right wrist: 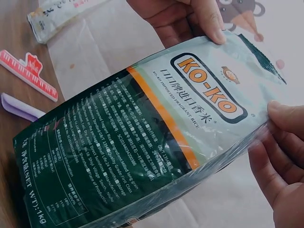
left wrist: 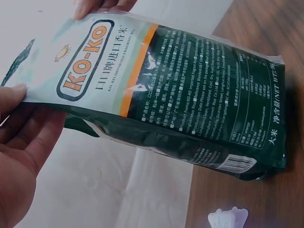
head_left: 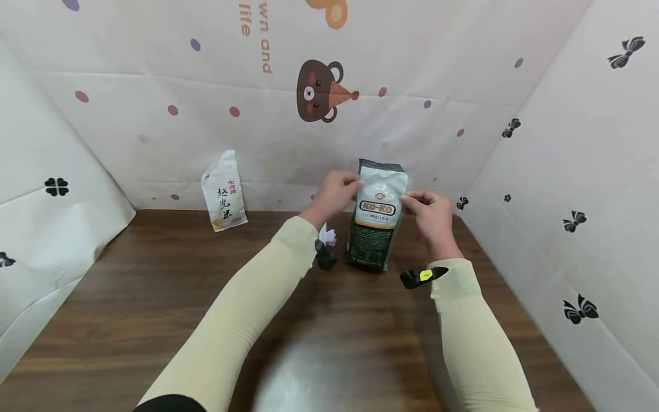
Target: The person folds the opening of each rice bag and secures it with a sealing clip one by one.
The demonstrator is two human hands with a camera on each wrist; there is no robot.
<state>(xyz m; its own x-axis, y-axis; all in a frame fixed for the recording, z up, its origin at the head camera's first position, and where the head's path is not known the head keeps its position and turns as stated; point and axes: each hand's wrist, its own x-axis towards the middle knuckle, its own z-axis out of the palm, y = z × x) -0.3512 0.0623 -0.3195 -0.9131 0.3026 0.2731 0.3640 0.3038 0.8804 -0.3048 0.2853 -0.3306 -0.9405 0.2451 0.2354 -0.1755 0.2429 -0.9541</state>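
Observation:
A green and white KO-KO rice bag (head_left: pixel 378 214) stands near the back of the table, leaning slightly, its printed front facing me. My left hand (head_left: pixel 336 193) pinches its left edge near the top. On the opposite edge, a little lower, the right hand (head_left: pixel 428 216) pinches the bag between thumb and fingers. The left wrist view shows the left thumb on the front of the bag (left wrist: pixel 190 90), with fingers behind it. In the right wrist view, the right thumb (right wrist: pixel 280 111) presses the front near the white upper part. The bag's top is dark green and looks flattened.
Left of the bag lie a red and white clip (right wrist: pixel 28 73) and a pale purple clip (right wrist: pixel 21 107). A white rice bag (head_left: pixel 225 191) leans against the back wall sheet (head_left: pixel 278 137) at the left. Patterned side sheets (head_left: pixel 566 171) border the wooden table (head_left: pixel 154 286).

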